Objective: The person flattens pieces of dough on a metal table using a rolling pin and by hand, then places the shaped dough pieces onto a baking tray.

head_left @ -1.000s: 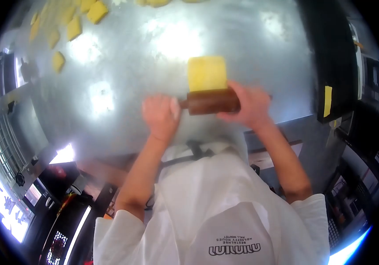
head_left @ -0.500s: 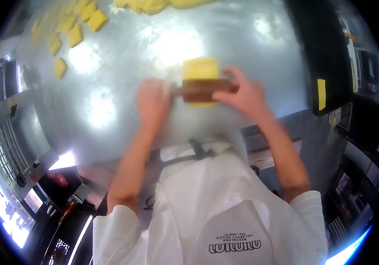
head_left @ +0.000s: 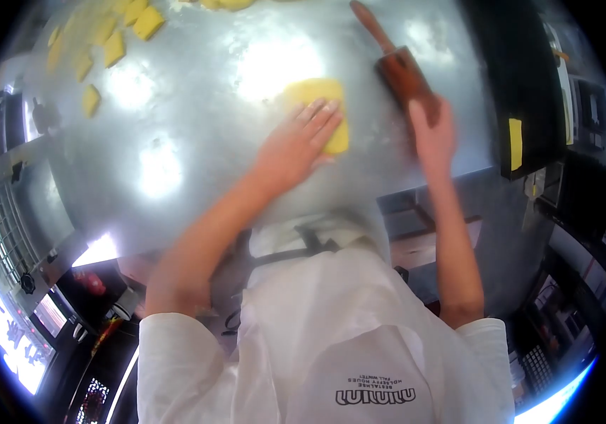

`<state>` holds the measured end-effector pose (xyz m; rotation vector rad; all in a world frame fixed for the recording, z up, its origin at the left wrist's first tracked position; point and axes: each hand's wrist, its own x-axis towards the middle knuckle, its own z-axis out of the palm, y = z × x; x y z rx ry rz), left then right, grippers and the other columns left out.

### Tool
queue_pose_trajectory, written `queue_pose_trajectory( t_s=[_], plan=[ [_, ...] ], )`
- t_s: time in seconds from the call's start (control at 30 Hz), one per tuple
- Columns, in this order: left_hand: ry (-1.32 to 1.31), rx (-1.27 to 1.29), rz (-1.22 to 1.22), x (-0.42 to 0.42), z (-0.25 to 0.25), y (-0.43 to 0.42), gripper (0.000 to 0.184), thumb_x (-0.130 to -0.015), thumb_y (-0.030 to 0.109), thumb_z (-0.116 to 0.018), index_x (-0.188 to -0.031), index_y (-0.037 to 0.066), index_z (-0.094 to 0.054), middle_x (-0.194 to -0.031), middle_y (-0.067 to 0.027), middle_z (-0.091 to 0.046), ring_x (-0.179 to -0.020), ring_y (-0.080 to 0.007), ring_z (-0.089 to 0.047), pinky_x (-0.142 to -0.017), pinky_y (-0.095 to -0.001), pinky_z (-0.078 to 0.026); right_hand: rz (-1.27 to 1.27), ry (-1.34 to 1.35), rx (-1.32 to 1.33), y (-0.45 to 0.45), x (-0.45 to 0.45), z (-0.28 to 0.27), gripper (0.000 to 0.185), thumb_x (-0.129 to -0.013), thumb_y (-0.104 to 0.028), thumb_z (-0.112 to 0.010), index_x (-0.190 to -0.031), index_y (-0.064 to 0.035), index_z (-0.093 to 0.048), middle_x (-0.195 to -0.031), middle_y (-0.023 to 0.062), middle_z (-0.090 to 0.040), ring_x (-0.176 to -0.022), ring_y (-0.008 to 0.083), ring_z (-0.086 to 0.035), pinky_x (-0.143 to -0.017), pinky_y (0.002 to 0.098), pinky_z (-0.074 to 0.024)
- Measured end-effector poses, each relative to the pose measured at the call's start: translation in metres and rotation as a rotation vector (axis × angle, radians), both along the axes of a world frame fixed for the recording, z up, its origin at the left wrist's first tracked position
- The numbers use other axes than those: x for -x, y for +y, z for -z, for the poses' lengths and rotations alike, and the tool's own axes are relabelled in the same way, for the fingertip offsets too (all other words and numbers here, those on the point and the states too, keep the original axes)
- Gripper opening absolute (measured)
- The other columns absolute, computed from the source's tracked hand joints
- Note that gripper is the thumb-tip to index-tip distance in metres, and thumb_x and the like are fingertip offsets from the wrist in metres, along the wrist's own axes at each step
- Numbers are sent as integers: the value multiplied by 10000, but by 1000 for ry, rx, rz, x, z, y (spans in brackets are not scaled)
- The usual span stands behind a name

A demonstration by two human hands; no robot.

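Swung off the dough in the last half second, a brown rolling pin [head_left: 403, 74] now slants near the right edge of the metal tabletop [head_left: 204, 127], its free handle pointing away from the near edge. One worker's right hand [head_left: 433, 133] grasps the pin's near end. The left hand [head_left: 301, 136], clasping nothing, has moved onto the yellow dough slab [head_left: 330, 90], fingers outstretched. The slab lies in from the near edge. Smaller dough pieces [head_left: 114, 51] dot the tabletop's far left.
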<state>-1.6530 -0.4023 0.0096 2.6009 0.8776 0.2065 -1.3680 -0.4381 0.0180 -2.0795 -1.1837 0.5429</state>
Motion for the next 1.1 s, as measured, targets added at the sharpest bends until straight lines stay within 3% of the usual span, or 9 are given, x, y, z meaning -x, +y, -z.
queue_pose_trajectory(
  t_s=[0.17,0.3,0.47,0.57,0.67,0.87,0.97,1.1],
  plan=[
    [-15,47,-60,-21,-26,-10,866,-878,409,-750,-1560,16,-388,-1632,-175,-379,-1504,-387,-357,-1234,-530,-301,27,-24,14,0,2,-1,580,-922,-495,-750,-1319,-93,-619,-1084,71,-762,-1012,221,-718,-921,353,-527],
    [-74,74,-122,-39,-4,-17,903,-868,424,-767,-1557,-9,-376,-1628,-200,-376,-1504,-406,-353,-1238,-535,-289,16,-7,-14,2,4,2,575,-916,-474,-762,-1316,-85,-620,-1097,81,-758,-1017,228,-716,-926,354,-526],
    [-143,149,-165,-32,-10,-13,918,-894,478,-730,-1562,-29,-356,-1634,-234,-353,-1514,-420,-333,-1239,-547,-280,25,0,-1,10,6,0,576,-910,-448,-777,-1315,-70,-619,-1132,88,-753,-1038,209,-707,-933,347,-524],
    [-200,35,-500,-31,-15,-16,938,-905,509,-710,-1560,-53,-344,-1629,-257,-352,-1512,-432,-335,-1238,-552,-277,61,38,11,2,6,-4,581,-908,-448,-780,-1318,-69,-618,-1142,88,-752,-1046,203,-704,-936,345,-524],
    [-85,23,-401,-39,2,-13,965,-901,507,-723,-1560,-75,-327,-1623,-274,-351,-1501,-455,-340,-1237,-558,-272,46,52,-12,6,9,-2,585,-908,-451,-780,-1322,-72,-616,-1139,86,-752,-1042,206,-707,-938,345,-524],
    [-93,88,-390,-39,-5,-11,1001,-886,568,-715,-1538,-100,-356,-1619,-283,-347,-1484,-472,-351,-1223,-558,-290,38,50,-21,10,9,7,584,-909,-448,-779,-1328,-77,-612,-1146,76,-751,-1033,207,-709,-942,345,-523],
    [-236,45,-443,-42,-11,-11,1017,-879,589,-711,-1527,-114,-364,-1613,-296,-346,-1476,-480,-355,-1220,-550,-294,72,30,51,4,12,-4,584,-908,-442,-781,-1337,-84,-610,-1174,70,-744,-1059,211,-702,-957,342,-518],
    [-136,7,-472,-44,3,-12,998,-890,547,-719,-1536,-116,-344,-1614,-308,-331,-1488,-484,-329,-1229,-547,-278,66,35,37,1,13,-5,582,-904,-426,-790,-1337,-82,-610,-1168,67,-741,-1064,206,-697,-965,336,-514]
  ],
)
